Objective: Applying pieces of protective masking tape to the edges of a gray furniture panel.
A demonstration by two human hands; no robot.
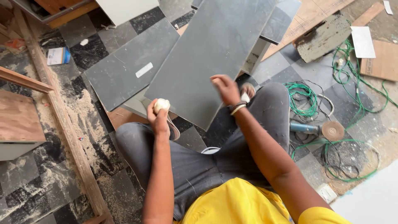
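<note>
My left hand (158, 116) is closed around a small cream-white lump (161, 104), held up near the lower left corner of a large grey panel (211, 54). My right hand (226, 89) hovers over that panel's lower edge, fingers curled, with a band on the wrist; nothing shows in it. The panel lies tilted across another grey board (128, 66) on the chequered floor. I sit on the floor in grey trousers and a yellow shirt, knees apart.
An angle grinder (319, 129) lies to the right among green cable (348, 83) coils. Sawdust covers the floor at left beside a long wooden batten (62, 116). Wooden boards (18, 118) stand at left; plywood and cardboard pieces lie at upper right.
</note>
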